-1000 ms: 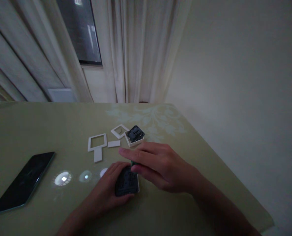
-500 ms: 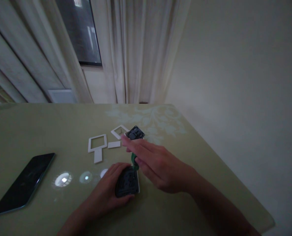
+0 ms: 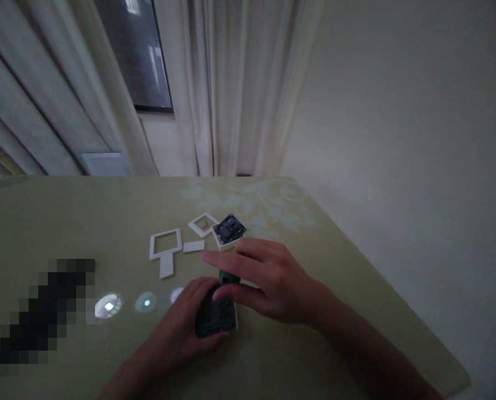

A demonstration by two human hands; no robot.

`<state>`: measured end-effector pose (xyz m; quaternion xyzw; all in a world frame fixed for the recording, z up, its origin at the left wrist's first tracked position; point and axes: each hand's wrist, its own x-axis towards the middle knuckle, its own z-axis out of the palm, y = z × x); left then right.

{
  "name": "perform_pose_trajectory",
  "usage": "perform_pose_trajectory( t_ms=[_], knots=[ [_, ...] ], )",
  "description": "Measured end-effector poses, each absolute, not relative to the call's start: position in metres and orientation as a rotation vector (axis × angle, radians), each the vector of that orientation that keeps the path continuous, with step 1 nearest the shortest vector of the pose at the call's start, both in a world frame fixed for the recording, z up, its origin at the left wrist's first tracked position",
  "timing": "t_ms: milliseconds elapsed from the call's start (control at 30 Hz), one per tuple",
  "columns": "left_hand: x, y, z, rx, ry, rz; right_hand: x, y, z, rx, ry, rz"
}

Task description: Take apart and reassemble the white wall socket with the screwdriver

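My left hand [image 3: 181, 325] grips a dark square switch module [image 3: 214, 318] and holds it down on the green table [image 3: 85, 216]. My right hand [image 3: 264, 283] hovers just above it, fingers closed round a small green-handled tool [image 3: 227, 276] whose tip meets the module's top edge. Farther back lie a second dark module in a white base [image 3: 228, 230], a small white frame [image 3: 203, 224], a larger white frame [image 3: 165, 243] and two white rocker plates [image 3: 193, 245], [image 3: 166, 265].
A dark flat rectangle, pixelated, [image 3: 39, 311] lies at the left of the table. Bright lamp reflections [image 3: 108, 305] dot the tabletop. Curtains [image 3: 231, 83] and a window [image 3: 135, 55] stand behind; the table's right edge [image 3: 356, 261] drops off beside a bare wall.
My right hand swung back toward the second module, then came forward and down again, its fingers now curled over the tool at the held module. The left hand stayed put.
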<state>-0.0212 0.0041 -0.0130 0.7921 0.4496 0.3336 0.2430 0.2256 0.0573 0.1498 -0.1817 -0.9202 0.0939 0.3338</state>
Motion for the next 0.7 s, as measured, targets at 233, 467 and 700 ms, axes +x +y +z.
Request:
perform_pose_trajectory(
  t_ms=[233, 467, 700],
  knots=[
    [-0.0222, 0.0047, -0.0120, 2.165, 1.206, 0.884, 0.2275, 0.0568, 0.1488, -0.465, -2.333, 0.109],
    [-0.0215, 0.0045, -0.0117, 2.166, 1.202, 0.877, 0.2254, 0.0590, 0.1513, -0.417, -2.394, 0.211],
    [-0.0215, 0.0047, -0.0118, 2.181, 1.212, 0.943, 0.2253, 0.0585, 0.1492, -0.385, -2.477, 0.275]
  ],
)
